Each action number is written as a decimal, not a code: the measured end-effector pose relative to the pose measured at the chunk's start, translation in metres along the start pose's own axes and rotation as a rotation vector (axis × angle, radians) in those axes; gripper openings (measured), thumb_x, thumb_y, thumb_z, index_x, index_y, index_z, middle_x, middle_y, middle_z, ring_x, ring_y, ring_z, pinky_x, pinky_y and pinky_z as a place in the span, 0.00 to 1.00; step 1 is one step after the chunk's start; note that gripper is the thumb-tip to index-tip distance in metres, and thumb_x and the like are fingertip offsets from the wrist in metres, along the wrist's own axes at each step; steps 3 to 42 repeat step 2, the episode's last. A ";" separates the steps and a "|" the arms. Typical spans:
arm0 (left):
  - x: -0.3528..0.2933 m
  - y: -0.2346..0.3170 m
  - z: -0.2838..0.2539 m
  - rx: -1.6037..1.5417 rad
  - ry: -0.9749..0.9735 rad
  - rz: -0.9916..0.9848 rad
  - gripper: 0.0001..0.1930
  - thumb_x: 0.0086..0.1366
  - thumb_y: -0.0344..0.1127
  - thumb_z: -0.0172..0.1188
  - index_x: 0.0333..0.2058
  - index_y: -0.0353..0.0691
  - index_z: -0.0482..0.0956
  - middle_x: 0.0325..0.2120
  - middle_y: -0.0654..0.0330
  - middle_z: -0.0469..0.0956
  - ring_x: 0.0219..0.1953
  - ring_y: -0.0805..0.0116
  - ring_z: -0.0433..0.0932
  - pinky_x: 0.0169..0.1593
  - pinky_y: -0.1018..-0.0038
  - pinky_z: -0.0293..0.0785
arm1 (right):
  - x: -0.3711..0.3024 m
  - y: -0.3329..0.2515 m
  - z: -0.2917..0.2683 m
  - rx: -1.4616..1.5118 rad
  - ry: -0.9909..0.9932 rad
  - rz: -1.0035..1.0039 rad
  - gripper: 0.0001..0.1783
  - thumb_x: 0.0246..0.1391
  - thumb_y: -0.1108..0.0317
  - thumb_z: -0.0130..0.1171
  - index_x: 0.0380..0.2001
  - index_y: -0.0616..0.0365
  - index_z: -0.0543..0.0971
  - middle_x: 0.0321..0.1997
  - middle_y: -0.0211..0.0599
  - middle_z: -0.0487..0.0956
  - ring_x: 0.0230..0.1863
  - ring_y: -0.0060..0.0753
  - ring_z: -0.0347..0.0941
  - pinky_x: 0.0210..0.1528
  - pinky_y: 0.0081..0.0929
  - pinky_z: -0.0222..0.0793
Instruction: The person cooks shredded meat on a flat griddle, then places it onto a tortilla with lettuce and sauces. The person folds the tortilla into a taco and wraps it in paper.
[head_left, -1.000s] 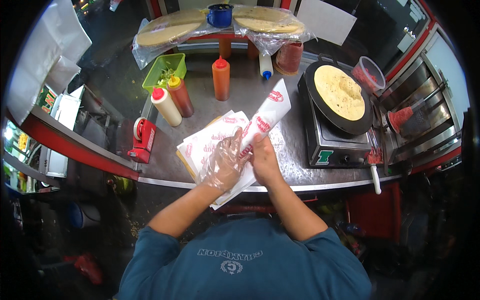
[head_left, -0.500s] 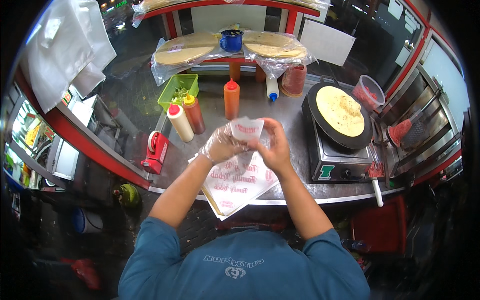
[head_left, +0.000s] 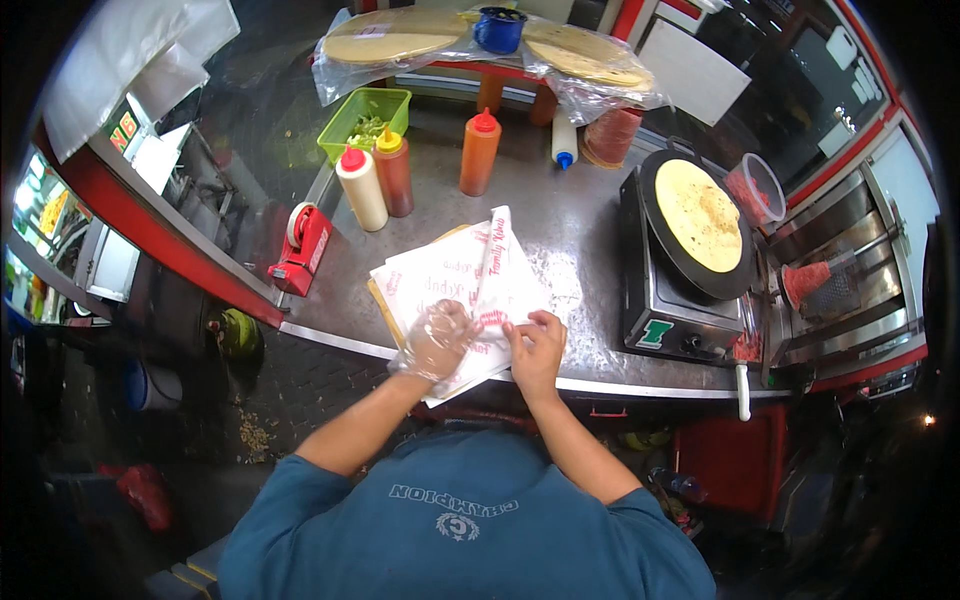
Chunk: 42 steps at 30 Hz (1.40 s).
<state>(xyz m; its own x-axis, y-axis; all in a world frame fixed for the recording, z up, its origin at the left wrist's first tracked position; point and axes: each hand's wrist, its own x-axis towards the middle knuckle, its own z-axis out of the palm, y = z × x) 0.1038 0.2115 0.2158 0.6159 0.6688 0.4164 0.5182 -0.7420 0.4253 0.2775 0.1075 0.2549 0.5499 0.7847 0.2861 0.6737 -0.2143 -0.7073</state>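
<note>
A narrow roll of white wrapping paper with red print lies over a stack of printed wrapping paper at the counter's near edge. Whatever is inside the roll is hidden. My left hand, in a clear plastic glove, is closed at the left of the roll's near end. From the other side my bare right hand pinches that same end between thumb and fingers.
Squeeze bottles stand beyond the paper, near a green basket. A red tape dispenser sits left. On the right, a flatbread lies on a black griddle over a stove; a white-handled tool overhangs the edge.
Both hands have come down and nearer to me. The paper roll, earlier held up with its end raised toward the view, now lies along the stack. The view has shifted too.
</note>
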 end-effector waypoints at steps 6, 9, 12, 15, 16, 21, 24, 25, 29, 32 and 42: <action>-0.008 0.001 0.008 -0.024 -0.071 -0.124 0.14 0.65 0.43 0.68 0.46 0.44 0.84 0.43 0.55 0.84 0.57 0.65 0.78 0.63 0.66 0.75 | -0.008 0.010 0.017 -0.074 0.078 0.170 0.22 0.56 0.55 0.73 0.52 0.47 0.84 0.63 0.41 0.74 0.69 0.52 0.64 0.74 0.53 0.47; -0.008 0.001 0.008 -0.024 -0.071 -0.124 0.14 0.65 0.43 0.68 0.46 0.44 0.84 0.43 0.55 0.84 0.57 0.65 0.78 0.63 0.66 0.75 | -0.008 0.010 0.017 -0.074 0.078 0.170 0.22 0.56 0.55 0.73 0.52 0.47 0.84 0.63 0.41 0.74 0.69 0.52 0.64 0.74 0.53 0.47; -0.008 0.001 0.008 -0.024 -0.071 -0.124 0.14 0.65 0.43 0.68 0.46 0.44 0.84 0.43 0.55 0.84 0.57 0.65 0.78 0.63 0.66 0.75 | -0.008 0.010 0.017 -0.074 0.078 0.170 0.22 0.56 0.55 0.73 0.52 0.47 0.84 0.63 0.41 0.74 0.69 0.52 0.64 0.74 0.53 0.47; -0.008 0.001 0.008 -0.024 -0.071 -0.124 0.14 0.65 0.43 0.68 0.46 0.44 0.84 0.43 0.55 0.84 0.57 0.65 0.78 0.63 0.66 0.75 | -0.008 0.010 0.017 -0.074 0.078 0.170 0.22 0.56 0.55 0.73 0.52 0.47 0.84 0.63 0.41 0.74 0.69 0.52 0.64 0.74 0.53 0.47; -0.008 0.001 0.008 -0.024 -0.071 -0.124 0.14 0.65 0.43 0.68 0.46 0.44 0.84 0.43 0.55 0.84 0.57 0.65 0.78 0.63 0.66 0.75 | -0.008 0.010 0.017 -0.074 0.078 0.170 0.22 0.56 0.55 0.73 0.52 0.47 0.84 0.63 0.41 0.74 0.69 0.52 0.64 0.74 0.53 0.47; -0.008 0.001 0.008 -0.024 -0.071 -0.124 0.14 0.65 0.43 0.68 0.46 0.44 0.84 0.43 0.55 0.84 0.57 0.65 0.78 0.63 0.66 0.75 | -0.008 0.010 0.017 -0.074 0.078 0.170 0.22 0.56 0.55 0.73 0.52 0.47 0.84 0.63 0.41 0.74 0.69 0.52 0.64 0.74 0.53 0.47; -0.008 0.001 0.008 -0.024 -0.071 -0.124 0.14 0.65 0.43 0.68 0.46 0.44 0.84 0.43 0.55 0.84 0.57 0.65 0.78 0.63 0.66 0.75 | -0.008 0.010 0.017 -0.074 0.078 0.170 0.22 0.56 0.55 0.73 0.52 0.47 0.84 0.63 0.41 0.74 0.69 0.52 0.64 0.74 0.53 0.47; -0.008 0.001 0.008 -0.024 -0.071 -0.124 0.14 0.65 0.43 0.68 0.46 0.44 0.84 0.43 0.55 0.84 0.57 0.65 0.78 0.63 0.66 0.75 | -0.008 0.010 0.017 -0.074 0.078 0.170 0.22 0.56 0.55 0.73 0.52 0.47 0.84 0.63 0.41 0.74 0.69 0.52 0.64 0.74 0.53 0.47; -0.008 0.001 0.008 -0.024 -0.071 -0.124 0.14 0.65 0.43 0.68 0.46 0.44 0.84 0.43 0.55 0.84 0.57 0.65 0.78 0.63 0.66 0.75 | -0.008 0.010 0.017 -0.074 0.078 0.170 0.22 0.56 0.55 0.73 0.52 0.47 0.84 0.63 0.41 0.74 0.69 0.52 0.64 0.74 0.53 0.47; -0.008 0.001 0.008 -0.024 -0.071 -0.124 0.14 0.65 0.43 0.68 0.46 0.44 0.84 0.43 0.55 0.84 0.57 0.65 0.78 0.63 0.66 0.75 | -0.008 0.010 0.017 -0.074 0.078 0.170 0.22 0.56 0.55 0.73 0.52 0.47 0.84 0.63 0.41 0.74 0.69 0.52 0.64 0.74 0.53 0.47; -0.008 0.001 0.008 -0.024 -0.071 -0.124 0.14 0.65 0.43 0.68 0.46 0.44 0.84 0.43 0.55 0.84 0.57 0.65 0.78 0.63 0.66 0.75 | -0.008 0.010 0.017 -0.074 0.078 0.170 0.22 0.56 0.55 0.73 0.52 0.47 0.84 0.63 0.41 0.74 0.69 0.52 0.64 0.74 0.53 0.47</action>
